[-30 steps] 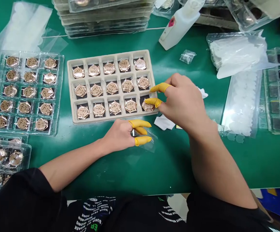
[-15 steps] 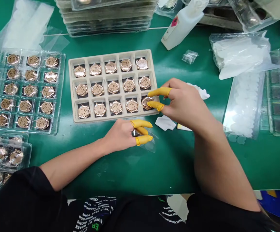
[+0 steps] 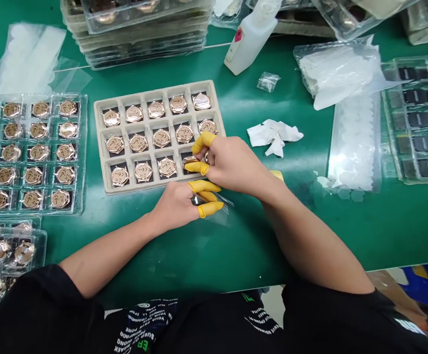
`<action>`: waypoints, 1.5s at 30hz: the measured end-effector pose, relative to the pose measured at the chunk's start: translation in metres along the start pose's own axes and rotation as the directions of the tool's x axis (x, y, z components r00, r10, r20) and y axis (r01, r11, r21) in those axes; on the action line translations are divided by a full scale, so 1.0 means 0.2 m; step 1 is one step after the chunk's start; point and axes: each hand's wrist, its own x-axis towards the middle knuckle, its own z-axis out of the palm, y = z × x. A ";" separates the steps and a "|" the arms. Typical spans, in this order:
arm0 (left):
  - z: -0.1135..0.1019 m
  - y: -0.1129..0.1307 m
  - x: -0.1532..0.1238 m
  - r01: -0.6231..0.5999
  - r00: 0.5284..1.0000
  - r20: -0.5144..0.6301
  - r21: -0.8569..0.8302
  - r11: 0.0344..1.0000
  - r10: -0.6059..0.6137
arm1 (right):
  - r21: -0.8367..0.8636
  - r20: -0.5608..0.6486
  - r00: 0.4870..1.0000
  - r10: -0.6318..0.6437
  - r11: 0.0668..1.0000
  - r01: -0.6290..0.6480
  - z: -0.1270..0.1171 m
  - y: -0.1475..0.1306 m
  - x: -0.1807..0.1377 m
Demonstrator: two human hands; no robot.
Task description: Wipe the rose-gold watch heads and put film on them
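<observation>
A beige tray (image 3: 101, 147) holds several rose-gold watch cases, back up, in square compartments. Yellow finger cots cover fingertips on both hands. My right hand (image 3: 232, 160) reaches over the tray's front right corner, its thumb and finger closed around a tilted watch case (image 3: 189, 160) in the front row, second compartment from the right. The front right compartment is mostly hidden by this hand. Just in front of the tray, my left hand (image 3: 179, 204) pinches a thin clear film (image 3: 219, 219), partly covered by the fingers.
Clear trays of watch cases (image 3: 33, 152) stand at left, more (image 3: 0, 253) nearer me. Behind are stacked trays (image 3: 136, 39) and a white bottle (image 3: 251, 42). On the right lie crumpled white tissue (image 3: 275, 135), bagged white sheets (image 3: 341, 69) and a tray of dark pieces (image 3: 424, 120).
My right hand has shifted left from the front right compartment's watch case to the one beside it, which is now tilted. My left hand stays before the tray with the film. The view has shifted.
</observation>
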 end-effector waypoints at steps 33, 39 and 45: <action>0.01 -0.01 0.00 0.233 0.963 -0.090 -0.200 0.952 -0.255 | 0.265 -0.125 0.958 0.259 0.939 -0.220 -0.09 0.24 -0.39; 0.02 -0.03 0.00 0.214 0.968 -0.089 -0.188 0.959 -0.234 | 0.289 -0.288 0.955 -0.078 0.943 0.164 0.03 0.06 -0.37; 0.02 -0.02 0.00 0.222 0.966 -0.085 -0.198 0.955 -0.243 | 0.147 -0.351 0.899 -0.262 0.932 0.330 0.08 0.11 -0.35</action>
